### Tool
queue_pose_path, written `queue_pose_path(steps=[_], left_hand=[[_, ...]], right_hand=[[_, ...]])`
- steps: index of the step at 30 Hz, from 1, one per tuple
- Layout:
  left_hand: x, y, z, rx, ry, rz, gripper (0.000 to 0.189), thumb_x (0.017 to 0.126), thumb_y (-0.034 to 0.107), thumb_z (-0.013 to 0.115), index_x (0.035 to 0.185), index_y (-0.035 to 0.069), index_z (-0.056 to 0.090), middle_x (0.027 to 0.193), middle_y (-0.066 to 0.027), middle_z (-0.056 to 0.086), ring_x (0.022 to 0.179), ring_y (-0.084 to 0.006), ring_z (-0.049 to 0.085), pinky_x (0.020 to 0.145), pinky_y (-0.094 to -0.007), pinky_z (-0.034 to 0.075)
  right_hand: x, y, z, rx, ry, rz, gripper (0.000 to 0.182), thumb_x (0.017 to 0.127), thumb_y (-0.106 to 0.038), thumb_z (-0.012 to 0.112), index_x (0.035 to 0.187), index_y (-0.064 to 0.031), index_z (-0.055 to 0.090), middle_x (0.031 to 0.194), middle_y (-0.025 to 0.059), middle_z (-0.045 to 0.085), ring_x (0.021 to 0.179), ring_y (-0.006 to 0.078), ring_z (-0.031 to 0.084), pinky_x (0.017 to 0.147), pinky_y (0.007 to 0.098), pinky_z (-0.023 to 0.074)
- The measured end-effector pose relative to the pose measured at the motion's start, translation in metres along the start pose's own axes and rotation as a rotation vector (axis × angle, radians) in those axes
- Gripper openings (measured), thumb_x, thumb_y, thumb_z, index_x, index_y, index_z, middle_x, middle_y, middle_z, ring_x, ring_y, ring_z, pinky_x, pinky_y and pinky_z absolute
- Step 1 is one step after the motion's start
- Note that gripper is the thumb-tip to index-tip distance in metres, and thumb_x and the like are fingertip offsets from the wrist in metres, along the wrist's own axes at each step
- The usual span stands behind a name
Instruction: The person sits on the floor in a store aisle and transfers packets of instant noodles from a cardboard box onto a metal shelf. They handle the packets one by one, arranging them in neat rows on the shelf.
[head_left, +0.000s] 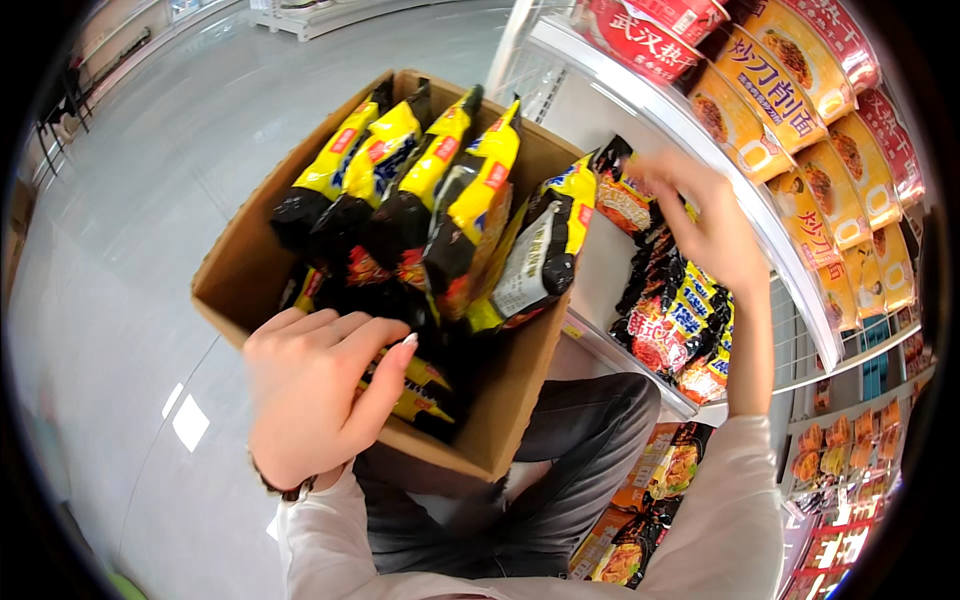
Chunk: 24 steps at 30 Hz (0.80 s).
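Note:
A cardboard box (517, 405) stands open-topped before me, partly filled with black and yellow packets of instant noodles (450, 157). Several packets stand on edge in its far part, and one leans at the right wall. My left hand (322, 382) is over the box's near left part, fingers bent down, with dark packets beneath; whether it grips one I cannot tell. On the lower shelf to the right lie more noodle packets (675, 330). My right hand (697, 217), somewhat blurred, is above their far end with its fingers apart and nothing seen in them.
The shelf edge (697, 157) curves close past my right hand, with red and yellow noodle tubs (772, 90) stacked on it. Orange and black noodle packs (652, 487) lie low beside my right leg. Grey floor (150, 225) spreads to the left. Another white shelf stands far off.

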<state>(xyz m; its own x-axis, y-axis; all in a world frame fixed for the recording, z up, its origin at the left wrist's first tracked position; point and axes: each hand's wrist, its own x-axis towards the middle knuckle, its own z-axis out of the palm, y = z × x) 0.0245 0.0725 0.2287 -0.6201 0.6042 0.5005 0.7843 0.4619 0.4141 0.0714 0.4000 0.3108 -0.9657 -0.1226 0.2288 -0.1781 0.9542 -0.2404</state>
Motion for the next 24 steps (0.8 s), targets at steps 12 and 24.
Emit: queue_pose_path(steps=[12, 24], left_hand=[[0.009, 0.011, 0.004, 0.019, -0.06, -0.028, 0.019, 0.074, 0.02, 0.058, 0.08, 0.005, 0.069, 0.068, -0.006, 0.065, 0.055, -0.0224, 0.055, 0.054, -0.0341, 0.035], [0.005, 0.013, -0.005, -0.021, -0.133, -0.082, 0.021, 0.076, 0.016, 0.054, 0.084, 0.003, 0.068, 0.074, -0.0088, 0.066, 0.062, -0.0264, 0.056, 0.059, -0.0348, 0.036]], right_hand=[[-0.023, 0.341, 0.107, -0.527, -0.177, 0.607, 0.089, 0.078, -0.027, 0.067, 0.146, 0.0029, 0.019, 0.152, 0.0232, 0.021, 0.14, 0.0367, 0.024, 0.112, 0.0436, 0.0289], [0.015, 0.297, 0.163, -0.824, -0.054, 0.695, 0.029, 0.071, -0.021, 0.074, 0.096, -0.0076, 0.068, 0.115, 0.0113, 0.059, 0.11, 0.0247, 0.057, 0.092, 0.0401, 0.0436]])
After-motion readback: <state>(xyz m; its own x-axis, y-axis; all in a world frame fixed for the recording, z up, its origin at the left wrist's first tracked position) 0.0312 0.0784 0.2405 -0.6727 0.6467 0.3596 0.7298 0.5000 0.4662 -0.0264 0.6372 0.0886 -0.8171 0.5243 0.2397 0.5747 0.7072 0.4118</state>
